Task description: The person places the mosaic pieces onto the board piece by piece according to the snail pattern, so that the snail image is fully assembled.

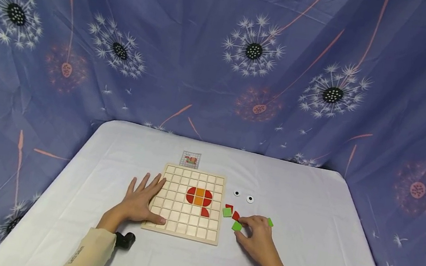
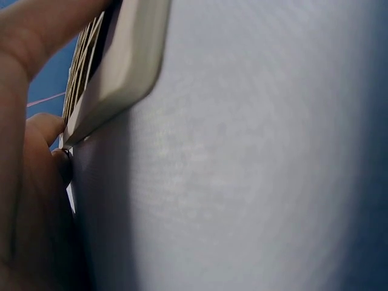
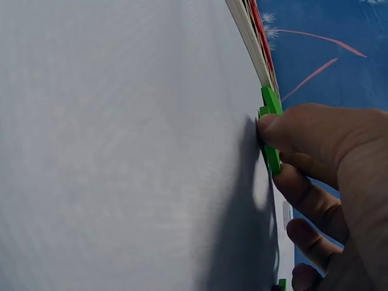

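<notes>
One left hand [image 1: 139, 202]: open, spread against board [image 1: 181, 229]
Right hand [image 1: 260, 240]: pinches green tile [image 1: 237, 226]
Tile: likely light, stiff — hold by edges

1. Cream left sleeve [image 1: 89, 250]: a short line of dark lettering [image 1: 75, 254] runs lengthwise along the forearm; it is too small and slanted in the head view to be read with certainty.
2. Pattern card [image 1: 190, 159] above the wooden grid board [image 1: 180, 235]: a printed grid with a small coloured figure, mainly red, orange and green; any wording or number on it is too small to make out.
</notes>
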{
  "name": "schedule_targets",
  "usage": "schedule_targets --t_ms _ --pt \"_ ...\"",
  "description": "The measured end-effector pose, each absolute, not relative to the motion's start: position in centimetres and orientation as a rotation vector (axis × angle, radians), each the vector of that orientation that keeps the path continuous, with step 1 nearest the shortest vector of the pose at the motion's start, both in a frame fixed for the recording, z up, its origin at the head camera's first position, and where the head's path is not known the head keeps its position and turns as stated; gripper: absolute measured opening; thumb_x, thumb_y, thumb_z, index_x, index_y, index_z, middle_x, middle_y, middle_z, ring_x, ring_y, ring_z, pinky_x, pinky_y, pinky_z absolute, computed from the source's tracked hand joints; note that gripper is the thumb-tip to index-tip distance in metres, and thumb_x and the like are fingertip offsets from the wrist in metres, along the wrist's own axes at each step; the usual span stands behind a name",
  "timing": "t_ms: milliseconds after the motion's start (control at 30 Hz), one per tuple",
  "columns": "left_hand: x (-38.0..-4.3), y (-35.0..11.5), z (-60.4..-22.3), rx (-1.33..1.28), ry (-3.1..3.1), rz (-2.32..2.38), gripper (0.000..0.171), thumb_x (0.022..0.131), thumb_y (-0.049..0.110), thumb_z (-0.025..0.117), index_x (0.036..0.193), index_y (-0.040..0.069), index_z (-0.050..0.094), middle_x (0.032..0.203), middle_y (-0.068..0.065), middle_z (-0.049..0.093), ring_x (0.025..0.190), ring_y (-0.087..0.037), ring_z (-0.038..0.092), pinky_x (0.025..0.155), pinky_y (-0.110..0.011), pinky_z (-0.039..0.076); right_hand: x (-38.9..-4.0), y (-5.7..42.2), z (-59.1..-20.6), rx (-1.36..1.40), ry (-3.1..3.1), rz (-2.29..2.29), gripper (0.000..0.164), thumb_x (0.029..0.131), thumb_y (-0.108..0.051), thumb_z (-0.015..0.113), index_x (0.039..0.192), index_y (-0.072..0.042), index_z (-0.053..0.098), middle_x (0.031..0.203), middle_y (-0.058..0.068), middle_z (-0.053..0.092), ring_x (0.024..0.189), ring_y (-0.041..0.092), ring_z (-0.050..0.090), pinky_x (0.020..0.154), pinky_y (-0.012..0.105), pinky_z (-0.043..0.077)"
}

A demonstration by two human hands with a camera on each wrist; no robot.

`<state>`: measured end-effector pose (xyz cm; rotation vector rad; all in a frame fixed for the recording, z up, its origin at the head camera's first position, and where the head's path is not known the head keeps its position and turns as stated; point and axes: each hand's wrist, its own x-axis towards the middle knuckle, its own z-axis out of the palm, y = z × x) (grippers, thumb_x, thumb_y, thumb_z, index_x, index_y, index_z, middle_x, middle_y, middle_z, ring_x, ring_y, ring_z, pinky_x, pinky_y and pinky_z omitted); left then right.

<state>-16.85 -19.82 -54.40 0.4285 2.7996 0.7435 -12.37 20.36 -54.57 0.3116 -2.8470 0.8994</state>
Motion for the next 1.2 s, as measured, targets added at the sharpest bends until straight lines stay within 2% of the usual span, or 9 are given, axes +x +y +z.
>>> schedule_targets --t_ms 400,733,1200 --pt "-17.0 -20.0 -54.1 0.433 2.805 0.717 0.137 0.063 0.075 0.083 0.166 0.013 0.018 0.174 -0.014 0.011 0.159 -0.047 -0.003 0.121 -0.070 -0.011 -12.9 19.5 -53.0 0.386 -2.856 0.979 0.025 0.083 -0.015 0.084 0.107 -0.017 0.078 0.105 -0.006 0.068 0.117 0.025 0.055 0.101 0.049 0.049" --pt "-17.1 -20.0 -54.0 0.444 2.805 0.724 0.136 0.063 0.073 0.083 0.166 0.013 0.018 0.174 -0.013 0.011 0.159 -0.047 -0.002 0.121 -0.070 -0.011 -13.3 18.1 -52.7 0.446 -2.836 0.992 0.028 0.083 -0.015 0.085 0.109 -0.015 0.078 0.100 -0.007 0.067 0.111 0.020 0.054 0.099 0.046 0.047" --pt "-16.8 -20.0 -53.9 0.459 2.812 0.723 0.135 0.063 0.073 0.083 0.166 0.012 0.020 0.173 -0.014 0.013 0.159 -0.047 0.000 0.121 -0.070 -0.009 -14.1 15.9 -52.6 0.552 -2.823 1.024 0.027 0.085 -0.020 0.084 0.111 -0.018 0.077 0.107 -0.006 0.068 0.109 0.017 0.053 0.096 0.042 0.049"
